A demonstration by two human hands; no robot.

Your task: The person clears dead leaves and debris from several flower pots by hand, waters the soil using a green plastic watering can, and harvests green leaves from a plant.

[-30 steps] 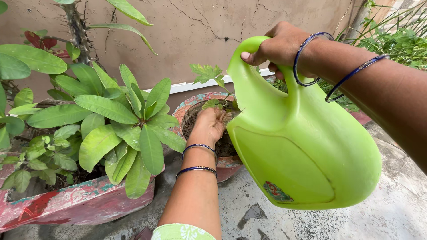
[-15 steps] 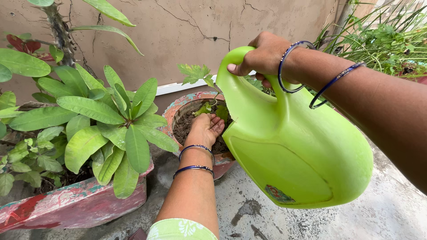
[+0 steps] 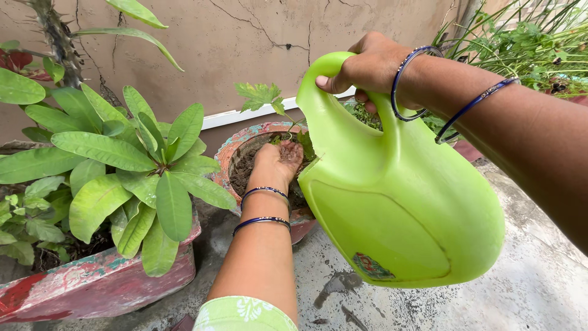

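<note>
My right hand (image 3: 372,66) grips the handle of a large lime-green plastic jug (image 3: 398,196), tipped forward with its front end over a round painted pot (image 3: 245,140). My left hand (image 3: 277,162) reaches into that pot, palm up with fingers cupped over the dark soil, right beside the jug's front. A small seedling with lobed leaves (image 3: 260,95) rises from the pot just behind the hand. Both wrists carry blue bangles. The jug hides the right half of the pot.
A red painted planter (image 3: 98,285) at the left holds a broad-leaved green plant (image 3: 141,159) and a thorny stem (image 3: 55,34). A cracked wall stands behind. More greenery (image 3: 527,43) fills the top right. Wet patches mark the concrete floor (image 3: 545,294).
My left hand has turned from palm down on the soil to palm up with fingers cupped. The jug stays tipped over the pot, and the view has shifted slightly right.
</note>
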